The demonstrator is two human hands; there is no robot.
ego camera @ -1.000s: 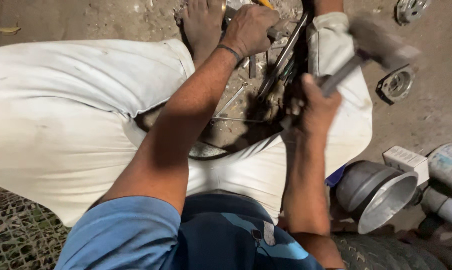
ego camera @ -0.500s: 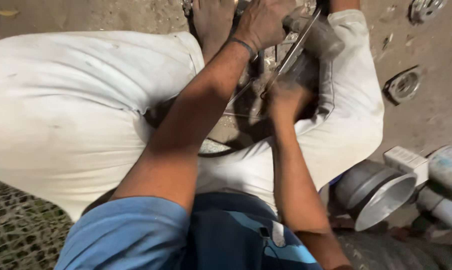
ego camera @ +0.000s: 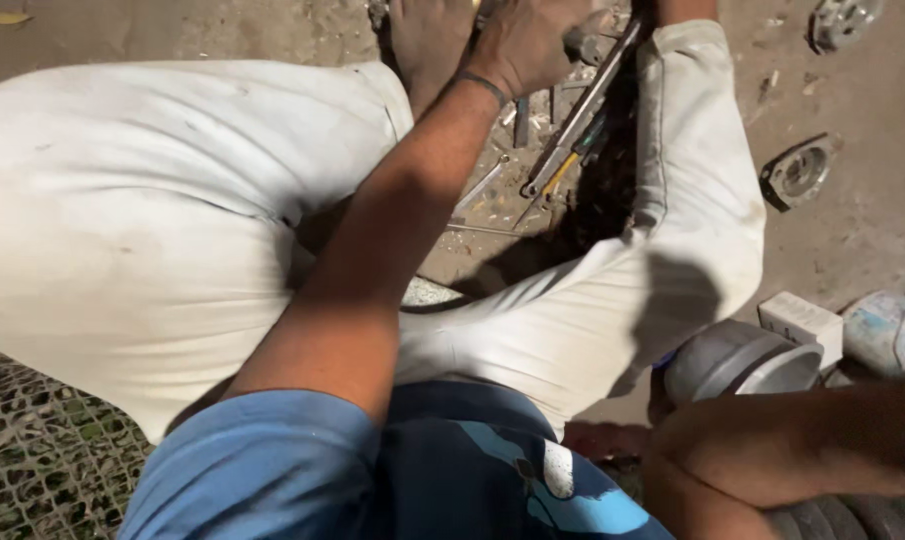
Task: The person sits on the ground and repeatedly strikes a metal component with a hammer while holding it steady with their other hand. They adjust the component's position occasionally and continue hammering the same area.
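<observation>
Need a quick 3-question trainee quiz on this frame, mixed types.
1. True or false: the left hand is down by the long metal tools on the ground between the legs.
2. What lies on the ground beyond the white trouser leg, toward the picture's right edge? A) round metal flange B) saw C) bucket
3. Is the right hand in view?

Key: 1 true; 2 A; 3 no, only the right forearm shows.

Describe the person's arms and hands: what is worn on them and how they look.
Both arms are bare below a short blue sleeve on the left upper arm. The left hand has a thin dark band round its wrist. The right forearm is bare; its hand is out of view. No gloves show.
</observation>
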